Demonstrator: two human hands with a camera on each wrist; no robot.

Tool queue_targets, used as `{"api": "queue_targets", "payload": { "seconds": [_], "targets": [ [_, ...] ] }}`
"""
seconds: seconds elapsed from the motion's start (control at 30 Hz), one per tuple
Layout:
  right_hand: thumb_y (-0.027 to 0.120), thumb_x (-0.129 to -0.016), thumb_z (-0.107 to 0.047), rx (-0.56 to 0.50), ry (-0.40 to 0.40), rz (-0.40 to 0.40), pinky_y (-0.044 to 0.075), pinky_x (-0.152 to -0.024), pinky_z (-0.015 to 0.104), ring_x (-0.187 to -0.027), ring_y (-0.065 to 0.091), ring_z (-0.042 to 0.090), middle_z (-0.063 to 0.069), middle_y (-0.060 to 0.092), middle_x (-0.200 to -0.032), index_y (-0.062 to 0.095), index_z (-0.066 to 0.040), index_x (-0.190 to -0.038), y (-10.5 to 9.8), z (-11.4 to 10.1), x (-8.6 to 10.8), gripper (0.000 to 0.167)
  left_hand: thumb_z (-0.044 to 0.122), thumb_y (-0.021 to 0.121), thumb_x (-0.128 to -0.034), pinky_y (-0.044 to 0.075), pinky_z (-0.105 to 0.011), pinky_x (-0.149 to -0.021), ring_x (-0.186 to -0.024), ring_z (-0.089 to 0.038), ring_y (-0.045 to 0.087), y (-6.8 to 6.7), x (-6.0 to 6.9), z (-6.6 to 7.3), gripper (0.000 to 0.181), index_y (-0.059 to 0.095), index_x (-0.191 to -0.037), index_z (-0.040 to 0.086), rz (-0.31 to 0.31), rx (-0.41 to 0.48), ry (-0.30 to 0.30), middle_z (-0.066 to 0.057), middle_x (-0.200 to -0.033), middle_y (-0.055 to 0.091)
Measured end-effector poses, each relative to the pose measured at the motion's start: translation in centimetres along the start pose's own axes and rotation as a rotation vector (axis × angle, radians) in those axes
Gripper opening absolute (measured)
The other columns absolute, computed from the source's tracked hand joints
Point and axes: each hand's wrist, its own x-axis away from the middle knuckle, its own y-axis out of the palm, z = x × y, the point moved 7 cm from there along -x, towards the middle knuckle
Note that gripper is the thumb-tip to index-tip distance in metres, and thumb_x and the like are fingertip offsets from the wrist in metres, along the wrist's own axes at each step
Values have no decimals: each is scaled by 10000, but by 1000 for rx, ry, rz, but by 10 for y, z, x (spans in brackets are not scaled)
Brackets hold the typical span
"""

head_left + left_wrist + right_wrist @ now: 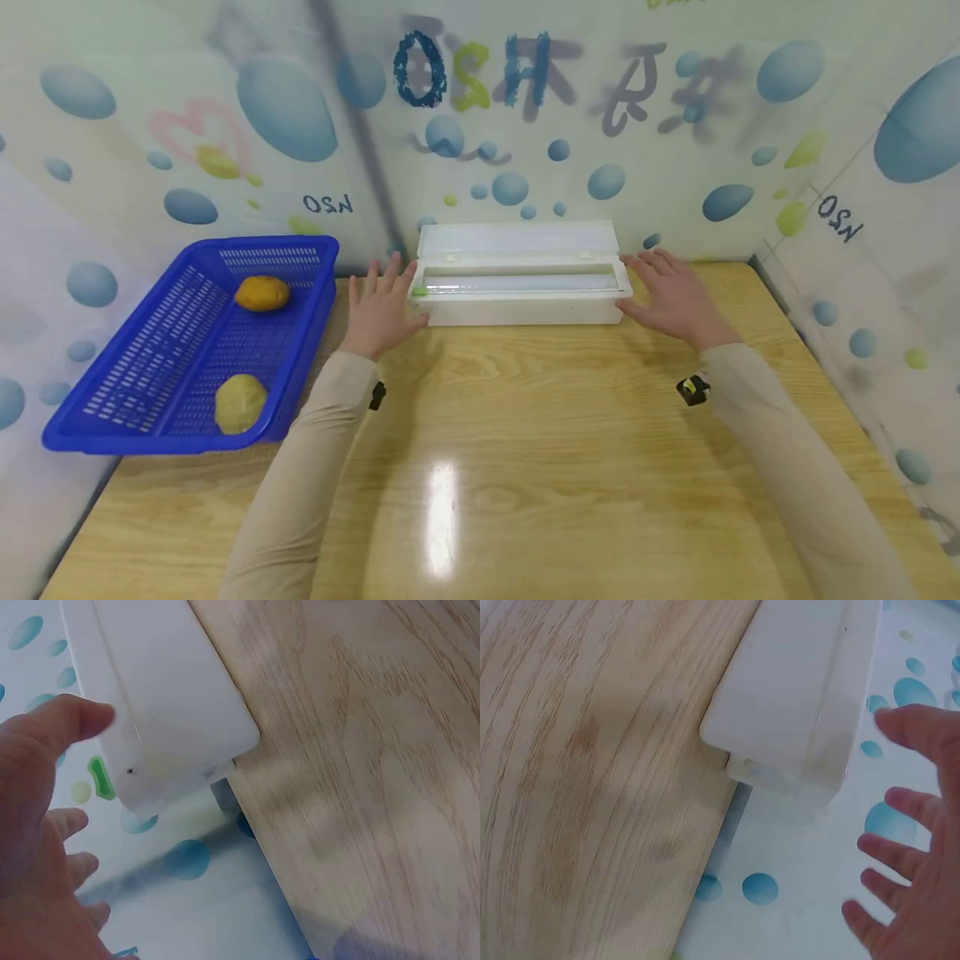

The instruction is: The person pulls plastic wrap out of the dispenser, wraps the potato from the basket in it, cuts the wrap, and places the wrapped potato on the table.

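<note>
A long white cling film dispenser (525, 312) sits at the back of the table with its lid (517, 239) raised. Inside lies a roll of clear film (517, 282), and a green slide cutter (420, 292) is at its left end. My left hand (380, 310), fingers spread, is beside the left end. At the opposite end, my right hand (675, 298) has its fingers extended. In the wrist views, the left thumb (90, 720) and right thumb (911, 727) are near the dispenser's ends; whether they touch it I cannot tell. Neither hand grips anything.
On the left stands a blue plastic basket (300, 392) holding an orange-yellow fruit (262, 293) and a pale round lump (240, 404) resembling a potato. A patterned curtain (517, 108) hangs behind the wooden table (555, 467), and another patterned wall rises at the right.
</note>
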Motion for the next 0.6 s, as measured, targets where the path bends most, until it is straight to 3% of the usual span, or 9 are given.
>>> {"api": "queue_targets", "payload": {
  "seconds": [0.1,0.2,0.37,0.5,0.6],
  "targets": [
    [650,-909,-237,-1,-101,50,287,-1038,565,-1266,365,450,266,463,-1326,479,14,-1350,2,-11,-6,536,319,611,-921,-33,-616,-1091,-1440,-382,0,-1,-1,9,759,228,-1530,79,22,10,87,-142,-1597,80],
    [654,-907,-191,9,-184,65,363,-970,554,-1166,455,431,246,554,-1217,552,37,-1248,8,-21,-12,423,204,629,-917,63,-615,-1099,-1416,-380,169,-5,-3,19,609,385,-1449,35,76,1,182,-173,-1525,300],
    [643,-920,-186,15,-190,-10,384,-940,542,-1106,484,424,234,608,-1158,593,56,-1198,19,-25,-18,372,110,616,-923,282,-566,-1050,-1179,-375,492,-11,-5,30,327,600,-1231,2,146,-32,293,-177,-1199,620],
    [650,-913,-138,9,-180,-37,395,-927,531,-1074,494,422,220,632,-1104,635,56,-1141,18,-24,-21,300,84,598,-941,375,-536,-972,-1040,-364,554,-14,-7,35,209,668,-1123,10,147,-24,334,-156,-1078,671],
    [652,-917,-125,-1,-190,-47,415,-900,525,-1045,509,413,202,649,-1064,661,48,-1109,14,-27,-24,258,95,607,-950,398,-555,-930,-1004,-357,548,-17,-10,35,154,680,-1065,24,137,-5,320,-146,-1044,668]
  ]
}}
